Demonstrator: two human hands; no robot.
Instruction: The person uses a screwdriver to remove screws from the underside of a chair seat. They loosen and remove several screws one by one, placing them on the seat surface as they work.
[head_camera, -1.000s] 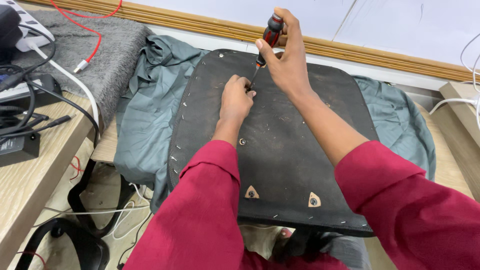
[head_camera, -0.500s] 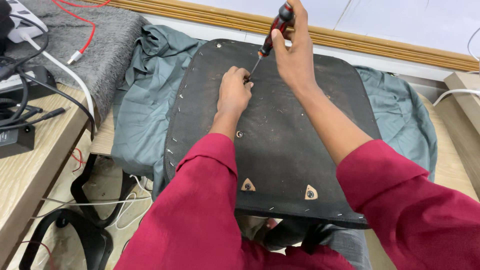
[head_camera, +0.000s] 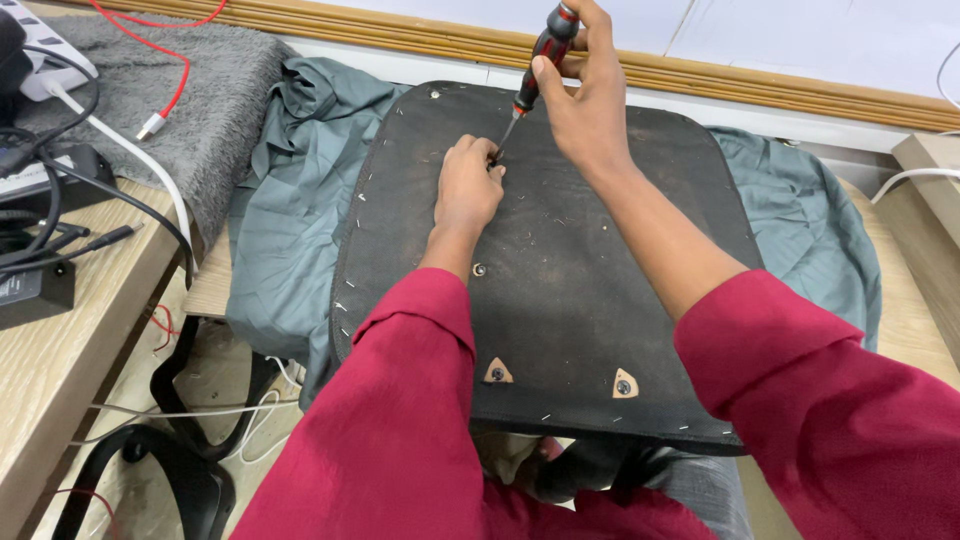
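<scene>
Right now the person's right hand (head_camera: 590, 105) is wrapped around the red-and-black handle of a screwdriver (head_camera: 535, 65), holding it tilted with the handle up toward the wall and the thin shaft slanting down to the left. Its tip meets the dark seat board (head_camera: 570, 270) just at the fingertips of the left hand (head_camera: 468, 190), which rests knuckles-up on the board with its fingers curled in and pinched about the spot where the tip lands; whether they hold a small screw I cannot tell. Both arms wear dark red sleeves (head_camera: 400, 420). Staples dot the board's edge, and two triangular tan patches (head_camera: 498, 372) with bolts sit near its closer rim. Under the board lies a crumpled grey-green cloth (head_camera: 290, 220). To the left, a wooden worktop (head_camera: 60, 340) carries black cables, and a grey fuzzy mat (head_camera: 200, 110) holds a red cable and a white one.
</scene>
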